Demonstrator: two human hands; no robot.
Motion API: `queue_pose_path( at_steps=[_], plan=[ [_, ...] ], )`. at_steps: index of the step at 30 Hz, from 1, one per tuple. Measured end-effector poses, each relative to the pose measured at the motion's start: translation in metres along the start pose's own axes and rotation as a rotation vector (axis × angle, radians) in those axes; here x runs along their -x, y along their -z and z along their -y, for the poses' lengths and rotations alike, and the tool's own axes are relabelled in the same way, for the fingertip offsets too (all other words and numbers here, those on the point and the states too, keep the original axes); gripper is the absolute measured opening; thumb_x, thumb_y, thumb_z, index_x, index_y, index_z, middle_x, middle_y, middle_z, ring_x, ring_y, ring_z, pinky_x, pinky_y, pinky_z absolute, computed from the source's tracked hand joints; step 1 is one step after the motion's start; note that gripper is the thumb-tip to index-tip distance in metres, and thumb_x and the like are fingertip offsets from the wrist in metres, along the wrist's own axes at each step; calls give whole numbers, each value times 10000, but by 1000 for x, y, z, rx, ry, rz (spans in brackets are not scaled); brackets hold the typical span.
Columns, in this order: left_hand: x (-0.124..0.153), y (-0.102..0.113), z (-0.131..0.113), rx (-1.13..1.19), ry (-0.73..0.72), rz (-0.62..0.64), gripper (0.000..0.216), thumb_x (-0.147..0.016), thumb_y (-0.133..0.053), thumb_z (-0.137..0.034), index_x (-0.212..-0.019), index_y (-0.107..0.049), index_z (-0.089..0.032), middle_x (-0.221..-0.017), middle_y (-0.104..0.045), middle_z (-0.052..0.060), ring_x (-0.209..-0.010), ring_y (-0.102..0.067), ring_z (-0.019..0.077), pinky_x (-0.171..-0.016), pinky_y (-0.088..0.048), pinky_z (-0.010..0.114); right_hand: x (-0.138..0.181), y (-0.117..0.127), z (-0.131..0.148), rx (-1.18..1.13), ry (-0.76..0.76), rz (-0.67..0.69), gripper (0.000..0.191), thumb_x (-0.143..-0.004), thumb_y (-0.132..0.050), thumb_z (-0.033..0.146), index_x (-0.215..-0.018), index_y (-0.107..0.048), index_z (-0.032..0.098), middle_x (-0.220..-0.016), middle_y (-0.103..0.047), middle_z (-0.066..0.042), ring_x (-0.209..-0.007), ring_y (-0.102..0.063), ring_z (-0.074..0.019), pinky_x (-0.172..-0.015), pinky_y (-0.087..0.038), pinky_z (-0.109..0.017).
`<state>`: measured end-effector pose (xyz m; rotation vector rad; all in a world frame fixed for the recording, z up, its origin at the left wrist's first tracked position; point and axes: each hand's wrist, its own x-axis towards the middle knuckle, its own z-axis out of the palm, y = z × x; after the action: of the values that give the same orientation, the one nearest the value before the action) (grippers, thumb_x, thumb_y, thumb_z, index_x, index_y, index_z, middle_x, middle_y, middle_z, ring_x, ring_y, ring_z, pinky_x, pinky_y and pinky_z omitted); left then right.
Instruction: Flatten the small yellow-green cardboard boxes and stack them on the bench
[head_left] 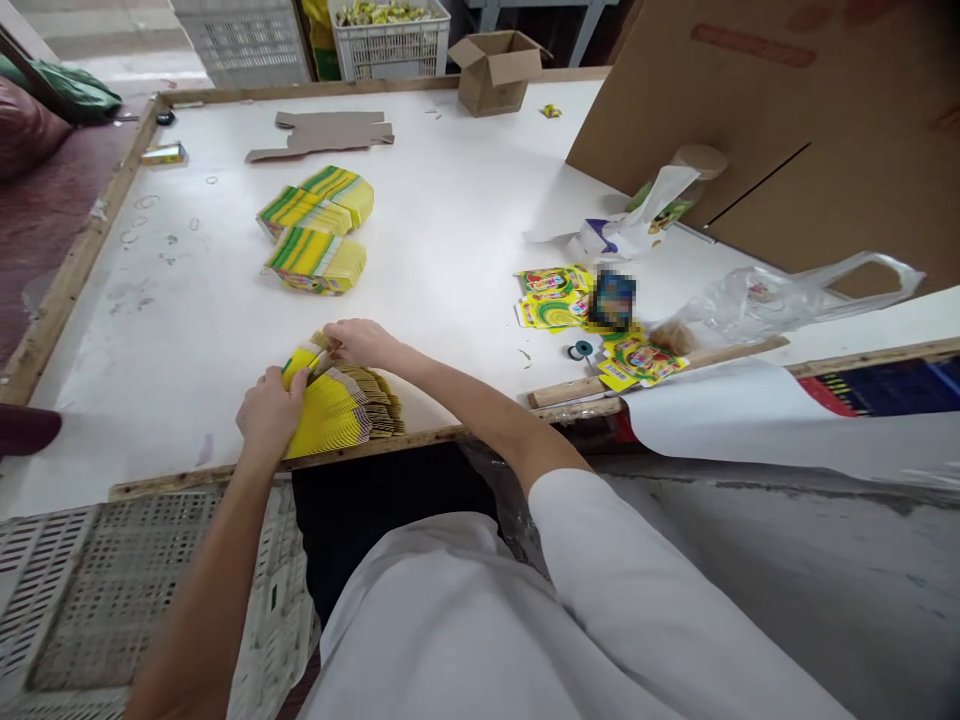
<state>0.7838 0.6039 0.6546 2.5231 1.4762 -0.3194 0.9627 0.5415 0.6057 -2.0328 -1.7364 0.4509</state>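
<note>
My left hand [271,408] is closed around the left side of a small bundle of flat yellow-and-green cartons [304,360] at the table's front edge. The fingers of my right hand [364,343] pinch the upper end of that same bundle. Below and between my hands, a fanned-out row of yellow folded cartons [330,410] lies on the white table, its brown edges towards the right. Farther back are stacks of the same yellow-and-green cartons [311,255], heaped against each other.
A flattened cardboard piece [330,132] and an open cardboard box [495,75] lie towards the back. On the right are printed cartons [551,298], a tissue pack [600,238], a clear plastic bag [772,300] and a large cardboard sheet [787,130]. A wooden rim [67,240] borders the table.
</note>
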Motion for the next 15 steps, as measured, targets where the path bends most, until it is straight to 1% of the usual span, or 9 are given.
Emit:
queue_pose_path(
  at_steps=[2, 5, 8, 11, 13, 15],
  plan=[
    [0, 0, 0, -8, -6, -5, 563, -981, -304, -551, -1251, -560, -129, -1227, -655, 238, -1141, -612, 438, -868, -488, 503, -6, 0, 1, -2, 1, 4, 220, -912, -566, 211, -1098, -666, 150, -1044, -691, -102, -953, -605, -207, -801, -418, -300],
    [0, -1, 1, -17, -18, -13, 549, -981, -323, -541, -1256, -551, -124, -1233, -651, 242, -1159, -610, 436, -876, -490, 500, -14, 0, 7, -13, -22, 19, 223, -903, -553, 219, -1052, -709, 161, -1039, -712, -108, -1011, -626, -222, -855, -437, -313],
    [-2, -2, 2, -30, -20, -10, 526, -994, -298, -505, -1271, -538, -127, -1242, -649, 239, -1164, -613, 432, -880, -492, 504, -20, -3, 18, -46, -114, 39, 238, -889, -545, 227, -1010, -733, 146, -1039, -726, -126, -1020, -648, -233, -863, -473, -312],
    [-5, -2, 2, -47, -18, -2, 508, -1002, -274, -468, -1279, -529, -127, -1258, -644, 237, -1149, -621, 432, -880, -494, 515, -27, -9, 32, -98, -256, 58, 301, -896, -520, 245, -1055, -716, 80, -1046, -726, -180, -971, -674, -248, -792, -515, -307],
    [-7, -2, 2, -50, -5, 5, 508, -1002, -270, -463, -1283, -524, -125, -1264, -642, 239, -1144, -624, 436, -882, -494, 519, -31, -11, 40, -147, -301, 91, 309, -895, -525, 255, -1061, -711, 73, -1004, -737, -170, -902, -688, -232, -728, -527, -282],
    [-8, 0, 1, -49, 9, 16, 516, -1000, -265, -467, -1287, -521, -123, -1264, -642, 240, -1143, -624, 439, -889, -492, 522, -33, -12, 44, -193, -308, 125, 284, -884, -543, 254, -1036, -718, 91, -950, -746, -136, -841, -692, -207, -681, -524, -254]
  ],
)
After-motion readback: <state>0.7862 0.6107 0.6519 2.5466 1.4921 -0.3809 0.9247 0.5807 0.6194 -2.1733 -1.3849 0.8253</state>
